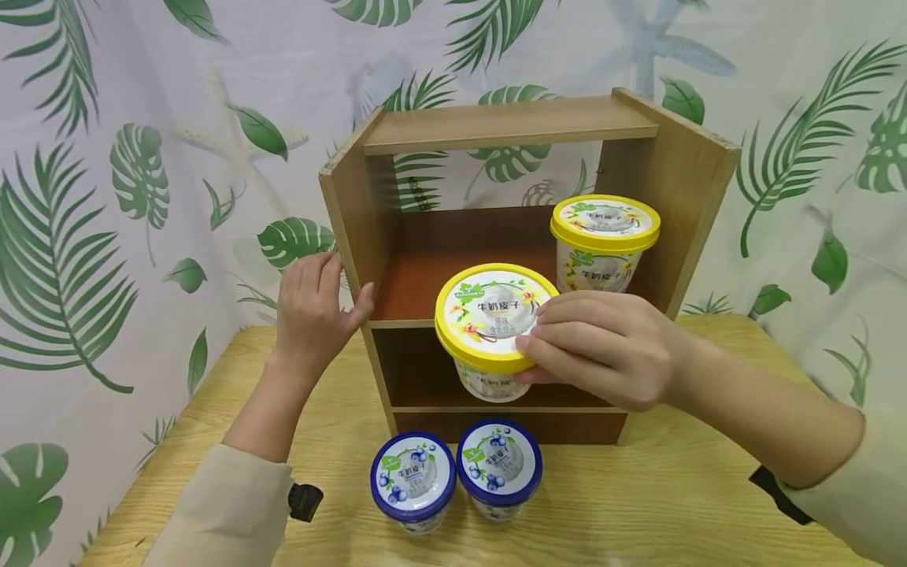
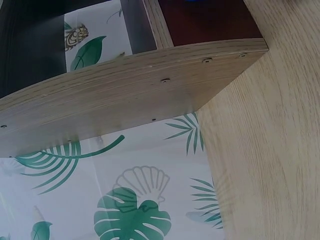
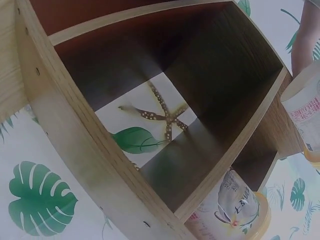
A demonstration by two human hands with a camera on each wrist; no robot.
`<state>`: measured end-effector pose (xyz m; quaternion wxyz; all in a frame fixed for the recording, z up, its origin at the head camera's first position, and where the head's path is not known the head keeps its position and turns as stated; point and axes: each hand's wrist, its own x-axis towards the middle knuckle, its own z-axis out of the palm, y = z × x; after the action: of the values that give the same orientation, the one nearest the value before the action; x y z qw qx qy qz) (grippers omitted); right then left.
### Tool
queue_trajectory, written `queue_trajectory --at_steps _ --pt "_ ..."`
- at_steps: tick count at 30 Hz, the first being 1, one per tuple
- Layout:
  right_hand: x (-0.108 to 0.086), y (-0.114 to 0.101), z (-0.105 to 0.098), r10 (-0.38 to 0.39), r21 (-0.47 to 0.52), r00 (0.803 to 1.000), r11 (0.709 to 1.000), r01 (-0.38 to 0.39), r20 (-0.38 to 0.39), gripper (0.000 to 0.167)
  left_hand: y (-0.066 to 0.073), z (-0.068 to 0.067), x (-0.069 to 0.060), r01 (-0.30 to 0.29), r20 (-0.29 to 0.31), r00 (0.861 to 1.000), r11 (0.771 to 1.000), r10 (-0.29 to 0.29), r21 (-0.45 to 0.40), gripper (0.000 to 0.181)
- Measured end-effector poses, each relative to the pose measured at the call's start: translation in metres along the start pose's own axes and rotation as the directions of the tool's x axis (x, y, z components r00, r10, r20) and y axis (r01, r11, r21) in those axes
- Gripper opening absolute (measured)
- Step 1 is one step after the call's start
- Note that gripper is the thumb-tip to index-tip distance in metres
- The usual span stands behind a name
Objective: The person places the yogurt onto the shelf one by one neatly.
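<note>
My right hand grips a yellow-lidded tub, thumb and fingers on its right side. The tub is raised in front of the wooden shelf unit, lid up and tilted toward the head camera. In the right wrist view the held tub appears at the right edge. A second yellow-lidded tub stands at the right on the red-brown middle shelf. My left hand is against the unit's left side panel, thumb spread toward the front edge; its fingertips are hidden. Neither wrist view shows its hand's fingers.
Two blue-lidded tubs, a left one and a right one, stand side by side before the unit on the wood-grain table. A leaf-patterned cloth hangs behind. The unit has a lower compartment beneath the middle shelf.
</note>
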<state>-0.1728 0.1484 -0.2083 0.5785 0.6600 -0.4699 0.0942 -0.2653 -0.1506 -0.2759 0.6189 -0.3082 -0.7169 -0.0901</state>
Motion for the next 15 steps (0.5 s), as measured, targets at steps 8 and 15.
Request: queue_trajectory --at_steps 8,15 --pt "-0.001 0.008 0.000 0.046 -0.009 0.998 0.999 -0.046 0.032 0.022 0.000 -0.001 0.000 -0.001 0.009 1.000 1.000 0.000 0.008 0.042" --pt "-0.002 0.015 0.002 0.106 0.001 0.986 0.994 -0.107 0.129 0.023 0.000 -0.002 -0.001 -0.001 0.013 1.000 1.000 0.001 0.016 0.042"
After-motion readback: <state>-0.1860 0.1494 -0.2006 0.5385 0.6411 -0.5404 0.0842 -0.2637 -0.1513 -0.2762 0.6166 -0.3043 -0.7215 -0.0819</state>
